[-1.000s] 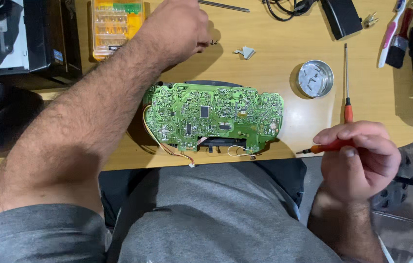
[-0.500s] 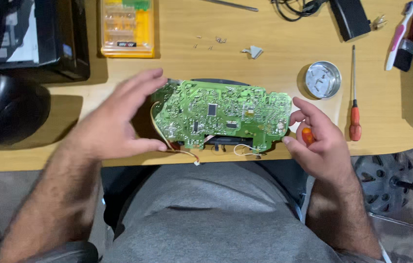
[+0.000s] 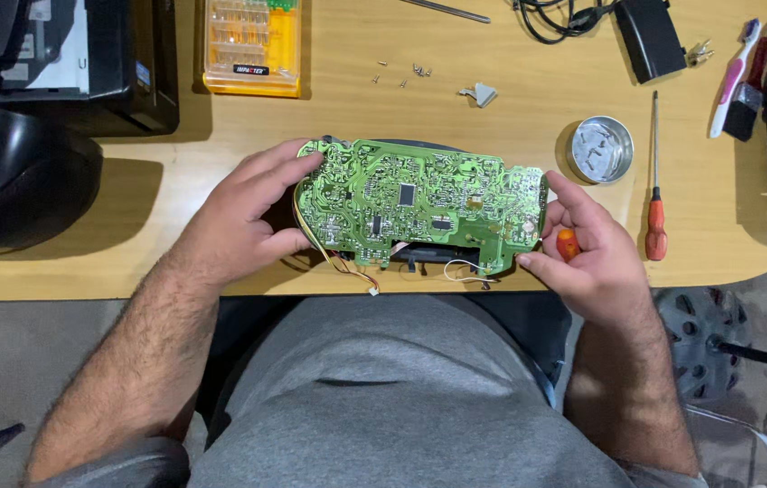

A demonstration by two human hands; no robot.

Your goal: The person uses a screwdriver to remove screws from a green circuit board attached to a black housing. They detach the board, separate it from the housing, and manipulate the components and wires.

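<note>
Left hand [image 3: 243, 217] back from far desk, both hands now gripping circuit board [image 3: 419, 201]

Green circuit board [image 3: 419, 203], orange-handled screwdriver [image 3: 655, 226], yellow case [image 3: 252, 45].

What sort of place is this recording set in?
Most likely a home or hobby electronics repair desk. Both hands grip a bare green circuit board over a wooden desk, with a yellow case of screwdriver bits, loose screws and an orange-handled screwdriver lying nearby.
</note>
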